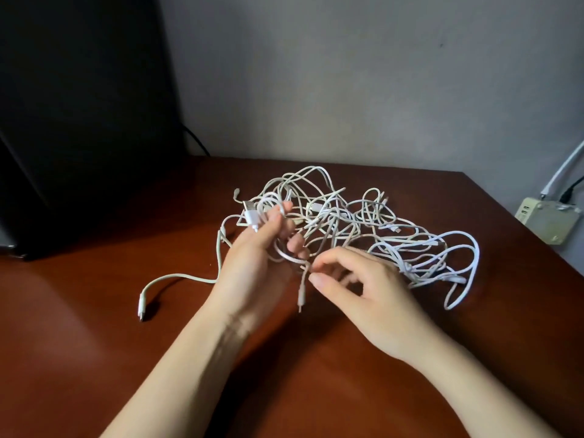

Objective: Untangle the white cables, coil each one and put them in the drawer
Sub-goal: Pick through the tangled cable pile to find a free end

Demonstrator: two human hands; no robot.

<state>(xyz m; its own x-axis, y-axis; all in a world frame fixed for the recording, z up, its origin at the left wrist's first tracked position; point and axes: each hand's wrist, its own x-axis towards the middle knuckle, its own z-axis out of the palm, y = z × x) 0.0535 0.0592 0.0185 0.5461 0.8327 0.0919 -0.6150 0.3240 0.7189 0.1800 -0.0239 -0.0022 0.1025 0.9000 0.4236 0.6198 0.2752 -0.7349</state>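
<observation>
Left hand (252, 260) grips one coiled cable (252, 217); right hand (363, 289) pinches its tail. One tangle (331, 216) at two o'clock, cables uncountable.

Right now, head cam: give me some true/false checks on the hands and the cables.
1. The left hand holds loops of a white cable. True.
2. The right hand lies flat on the table. False: it is raised and pinches the same cable just above its hanging plug.
3. The tangle is already in the drawer. False: it lies on the table behind the hands, and no drawer is in view.
4. A loose cable end trails across the table to the left of the left hand. True.
</observation>
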